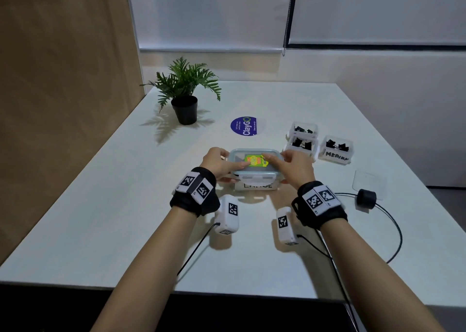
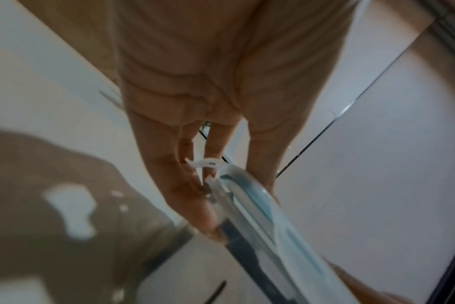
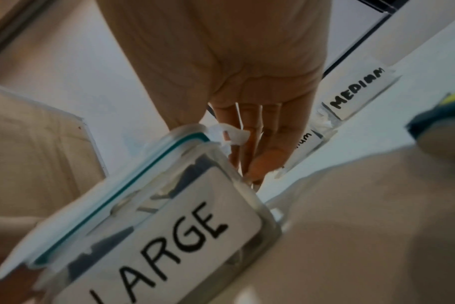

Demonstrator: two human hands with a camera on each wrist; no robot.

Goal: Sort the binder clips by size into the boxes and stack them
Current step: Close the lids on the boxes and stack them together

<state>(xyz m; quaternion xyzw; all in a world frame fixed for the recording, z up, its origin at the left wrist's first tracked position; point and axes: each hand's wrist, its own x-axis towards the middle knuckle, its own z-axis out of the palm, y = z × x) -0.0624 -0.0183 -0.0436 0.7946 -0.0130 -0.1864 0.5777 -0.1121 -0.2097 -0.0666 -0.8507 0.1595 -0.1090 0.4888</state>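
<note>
Presently I saw left hand (image 1: 219, 164) and right hand (image 1: 297, 167) pressing the LARGE box lid (image 1: 238, 158), thumbs on top, near-straight fingers (image 3: 271, 142) against side latches (image 3: 234, 134).

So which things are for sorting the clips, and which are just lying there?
Job: LARGE box, its lid, left hand, right hand, MEDIUM box, back clip box, middle clip box.
Lying about: potted plant, blue sticker, black puck with cable.
</note>
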